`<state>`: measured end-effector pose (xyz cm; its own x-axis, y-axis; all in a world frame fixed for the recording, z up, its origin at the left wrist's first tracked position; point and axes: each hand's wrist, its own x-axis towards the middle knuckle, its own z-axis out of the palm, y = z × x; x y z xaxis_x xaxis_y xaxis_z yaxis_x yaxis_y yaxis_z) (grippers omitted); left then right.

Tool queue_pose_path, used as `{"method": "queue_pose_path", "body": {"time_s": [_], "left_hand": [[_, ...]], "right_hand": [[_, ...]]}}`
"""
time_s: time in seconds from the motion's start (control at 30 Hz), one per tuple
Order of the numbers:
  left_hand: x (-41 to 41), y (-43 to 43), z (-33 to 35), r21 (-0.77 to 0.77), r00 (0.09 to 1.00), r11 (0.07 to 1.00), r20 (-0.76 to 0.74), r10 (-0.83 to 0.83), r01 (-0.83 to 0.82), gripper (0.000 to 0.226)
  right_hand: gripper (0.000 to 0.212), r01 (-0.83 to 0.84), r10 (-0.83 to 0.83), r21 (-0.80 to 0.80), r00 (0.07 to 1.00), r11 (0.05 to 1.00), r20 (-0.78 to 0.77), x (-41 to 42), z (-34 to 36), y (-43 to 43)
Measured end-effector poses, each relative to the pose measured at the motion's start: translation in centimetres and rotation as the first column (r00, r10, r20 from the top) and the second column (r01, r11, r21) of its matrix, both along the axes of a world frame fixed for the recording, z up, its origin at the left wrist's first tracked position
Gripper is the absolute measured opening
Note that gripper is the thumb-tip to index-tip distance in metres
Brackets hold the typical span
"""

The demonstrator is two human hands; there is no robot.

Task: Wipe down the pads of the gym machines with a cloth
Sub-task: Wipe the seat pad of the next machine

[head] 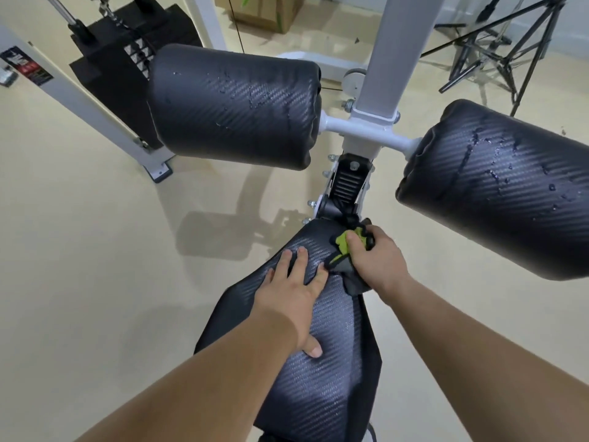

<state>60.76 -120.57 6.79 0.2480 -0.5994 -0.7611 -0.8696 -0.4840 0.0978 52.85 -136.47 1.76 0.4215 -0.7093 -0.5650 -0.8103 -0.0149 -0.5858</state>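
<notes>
A black carbon-pattern seat pad (318,378) runs from the bottom centre up to the machine's hinge. My left hand (293,291) lies flat and open on its upper part, fingers spread. My right hand (376,260) is closed on a black and lime-green cloth (345,250), pressing it against the pad's far right end. Above, two black roller pads stick out from a white crossbar: the left roller pad (232,106) and the right roller pad (497,186). Both carry water droplets.
A white upright post (385,59) rises between the rollers. A black weight stack (121,65) and a slanted white frame leg (95,113) stand at upper left. A cardboard box (264,11) and black tripod stands (497,46) sit behind on the cream floor.
</notes>
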Motion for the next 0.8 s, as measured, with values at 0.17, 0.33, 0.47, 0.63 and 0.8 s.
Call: {"method": "queue_pose_path", "body": {"time_s": [0.17,0.33,0.47,0.63,0.8], "left_hand": [[-0.4,0.0,0.4,-0.037,1.0,0.999,0.024,-0.001,0.001,0.141],[-0.4,0.2,0.8,-0.07,0.998,0.997,0.052,-0.024,0.027,0.142],[-0.7,0.1,0.9,-0.085,0.999,0.996,0.05,-0.009,0.013,0.142],[-0.4,0.2,0.5,-0.076,0.999,0.997,0.051,-0.01,0.014,0.142],[-0.3,0.0,0.7,-0.043,0.998,0.999,0.062,-0.015,0.018,0.143]], "right_hand": [[0.025,0.09,-0.096,0.13,0.994,0.987,0.043,-8.3,1.1,5.2],[0.028,0.111,-0.098,0.184,0.992,0.977,-0.076,-14.2,2.4,8.3],[0.031,0.082,-0.085,0.131,0.996,0.988,0.011,-10.8,2.4,6.4],[0.046,0.052,-0.068,0.134,0.99,0.99,0.12,-3.9,0.8,2.5],[0.021,0.193,-0.227,0.211,0.962,0.958,0.151,-8.3,0.8,5.5]]}}
